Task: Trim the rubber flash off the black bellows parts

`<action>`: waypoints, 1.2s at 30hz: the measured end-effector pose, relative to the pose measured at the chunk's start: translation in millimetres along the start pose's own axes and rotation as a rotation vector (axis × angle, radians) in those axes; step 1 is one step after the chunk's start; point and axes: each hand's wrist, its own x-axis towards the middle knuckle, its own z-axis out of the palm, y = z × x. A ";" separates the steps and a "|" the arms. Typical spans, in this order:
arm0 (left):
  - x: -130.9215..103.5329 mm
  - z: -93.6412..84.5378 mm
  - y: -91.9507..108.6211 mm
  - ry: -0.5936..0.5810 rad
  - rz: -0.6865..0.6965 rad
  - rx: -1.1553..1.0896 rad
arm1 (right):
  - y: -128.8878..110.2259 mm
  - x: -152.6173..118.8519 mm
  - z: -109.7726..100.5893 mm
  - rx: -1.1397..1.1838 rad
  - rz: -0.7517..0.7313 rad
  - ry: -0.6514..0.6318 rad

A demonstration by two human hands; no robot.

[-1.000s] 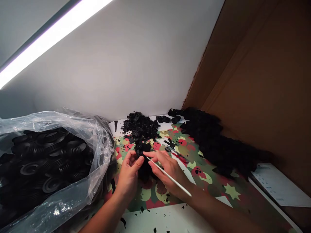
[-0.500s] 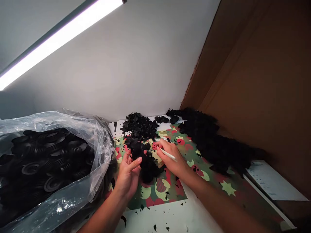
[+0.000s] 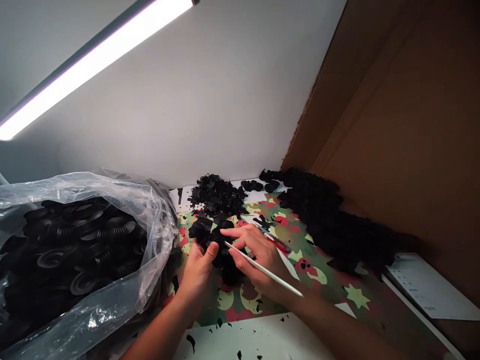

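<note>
In the head view, my left hand is wrapped round a black ribbed rubber part, its thumb along the near side. My right hand pinches a thin white stick, whose tip meets the black part. The right index finger stretches over that part. More black pieces lie just below and between the hands. They rest over a patterned green, red and yellow mat. Where the black part ends and the pieces beneath it begin is hard to tell.
A clear plastic bag full of black ribbed parts stands left. A pile of black scraps lies behind my hands. A long black heap runs along the cardboard at right, near a white sheet.
My right hand has turned and moved slightly left and down, bringing the stick to the black part. The part is raised more clearly in my left hand. The view has shifted slightly.
</note>
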 end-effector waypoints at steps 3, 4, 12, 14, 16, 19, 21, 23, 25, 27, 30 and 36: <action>0.0 -3.7 -0.6 -0.092 0.042 0.093 | 2.3 -0.1 -0.9 -0.085 -0.080 -0.025; -0.4 -4.3 -0.3 -0.102 0.041 0.123 | 3.1 -0.1 -1.6 -0.099 -0.084 -0.035; -2.1 -0.8 6.8 -0.093 0.097 0.247 | 2.6 1.9 -5.2 -0.237 -0.140 -0.063; -2.5 0.5 9.1 -0.062 0.140 0.274 | 1.6 1.3 -0.7 -0.340 -0.218 -0.058; -4.1 1.7 11.2 -0.013 0.189 0.322 | 0.4 0.1 5.3 -0.454 -0.286 -0.049; -6.6 2.4 12.3 -0.003 0.229 0.404 | 0.8 -0.3 12.0 -0.577 -0.305 -0.018; -5.5 1.5 10.3 -0.015 0.218 0.404 | 4.4 1.4 13.1 -0.607 -0.256 -0.018; -0.7 -0.5 5.8 -0.001 0.177 0.352 | 10.8 4.0 12.4 -0.602 -0.176 -0.038; 6.3 -2.9 -0.5 0.028 0.140 0.281 | 18.2 6.2 12.1 -0.591 -0.099 -0.047; 13.0 -4.6 -6.9 0.047 0.134 0.233 | 24.3 7.3 13.4 -0.588 -0.046 -0.049; 18.1 -4.9 -12.6 0.062 0.182 0.206 | 27.0 7.6 15.1 -0.577 -0.005 -0.047; 15.7 -9.0 -9.9 -0.021 0.189 0.227 | 15.7 6.8 -2.6 -0.064 0.104 -0.013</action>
